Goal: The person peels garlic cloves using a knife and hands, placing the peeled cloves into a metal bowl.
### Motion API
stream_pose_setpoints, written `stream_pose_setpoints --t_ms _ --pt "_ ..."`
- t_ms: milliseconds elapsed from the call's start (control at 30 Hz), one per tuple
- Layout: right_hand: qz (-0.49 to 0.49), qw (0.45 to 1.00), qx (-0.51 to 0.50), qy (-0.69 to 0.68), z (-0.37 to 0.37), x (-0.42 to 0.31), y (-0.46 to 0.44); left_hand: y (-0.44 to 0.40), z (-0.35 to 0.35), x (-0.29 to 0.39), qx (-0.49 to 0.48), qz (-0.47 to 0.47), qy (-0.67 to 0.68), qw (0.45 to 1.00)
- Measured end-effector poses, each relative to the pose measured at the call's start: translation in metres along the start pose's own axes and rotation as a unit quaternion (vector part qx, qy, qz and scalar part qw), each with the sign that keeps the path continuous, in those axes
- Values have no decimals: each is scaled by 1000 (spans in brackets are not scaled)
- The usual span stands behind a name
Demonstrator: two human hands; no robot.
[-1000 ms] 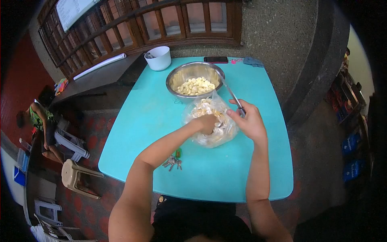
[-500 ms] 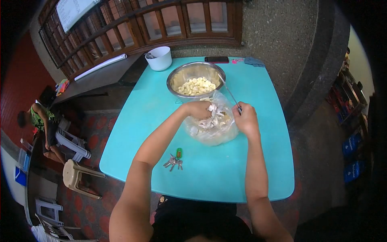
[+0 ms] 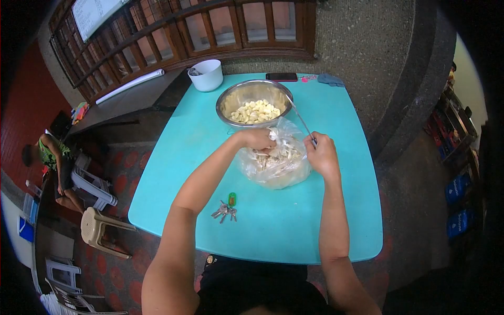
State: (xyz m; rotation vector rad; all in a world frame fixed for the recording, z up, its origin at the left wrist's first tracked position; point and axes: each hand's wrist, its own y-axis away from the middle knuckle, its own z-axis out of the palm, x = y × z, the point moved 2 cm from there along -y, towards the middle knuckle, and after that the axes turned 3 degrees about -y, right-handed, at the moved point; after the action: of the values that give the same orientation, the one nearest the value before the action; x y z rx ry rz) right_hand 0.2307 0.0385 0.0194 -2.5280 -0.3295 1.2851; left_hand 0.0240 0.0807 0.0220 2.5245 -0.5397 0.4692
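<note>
One knife (image 3: 300, 117) points outward, likely for safety, clasped in the right hand (image 3: 322, 155); whether the left hand (image 3: 256, 139) grips the plastic bag (image 3: 277, 174), I can't tell.

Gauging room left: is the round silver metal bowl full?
Partly full: the bowl has pale yellow chunks low inside, bare wall above.

Your broad, flat surface (image 3: 278, 226) is plain turquoise. You see a round, silver metal bowl (image 3: 252, 92) and small, chunky, pale yellow pieces (image 3: 255, 112). Your thin, crumpled plastic bag (image 3: 283, 177) is translucent whitish, your slim metal blade (image 3: 299, 117) silver-grey. The rounded key tag (image 3: 232, 199) is green with orange; red round patches pattern the dark grey floor (image 3: 131, 257).
</note>
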Motion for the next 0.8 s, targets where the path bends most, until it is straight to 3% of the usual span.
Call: stream_pose_setpoints --t_ms 133,233,333,433,533,667,733,800 --pt "12 1000 -4 -2 -2 0 -1 -5 6 -10 -12 49 141 989" --pt "2 1000 -1 2 -2 2 -1 11 4 4 34 47 169 984" --pt "-9 1000 4 7 -1 4 -2 20 -9 17 -17 -19 158 987" --pt "-1 1000 4 2 -1 3 -2 11 -10 6 -55 -28 200 978" --pt "6 1000 -2 -4 -2 2 -2 9 -7 0 -5 21 199 980" --pt "9 1000 2 -3 -4 2 -2 19 -17 7 140 75 -56 986" --pt "-2 1000 12 -28 -5 4 -2 25 -21 15 169 90 -147 970" --pt "-11 999 17 -43 -5 6 -3 26 -17 15 257 93 -206 940"
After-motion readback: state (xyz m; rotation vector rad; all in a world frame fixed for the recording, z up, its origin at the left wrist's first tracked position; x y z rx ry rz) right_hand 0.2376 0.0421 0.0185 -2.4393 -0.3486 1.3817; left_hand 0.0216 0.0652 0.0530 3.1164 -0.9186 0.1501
